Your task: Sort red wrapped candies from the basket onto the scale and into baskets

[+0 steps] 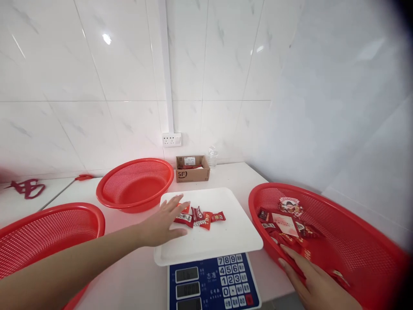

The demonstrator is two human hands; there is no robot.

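Observation:
My left hand (166,219) reaches over the left part of the white weighing tray (222,241), its fingers spread apart. Just beyond its fingertips lies a small cluster of wrapped snacks (198,215) in red and dark-red packets; the hand partly covers those on the left. At the lower right, my right hand (306,275) pinches the near rim of a large red basket (355,206), with the rim between thumb and fingers. Inside that basket are several red snack packets (292,239), a pink-and-white card (284,224) and a sticker-like cartoon piece (291,206).
Under the tray sits a digital scale (211,282) with a blue keypad panel. Two more red baskets, one behind (135,202) and one at the left (93,215), flank it. A cardboard box (193,174), a clear plastic item (213,156) and red scissors (84,177) lie farther back.

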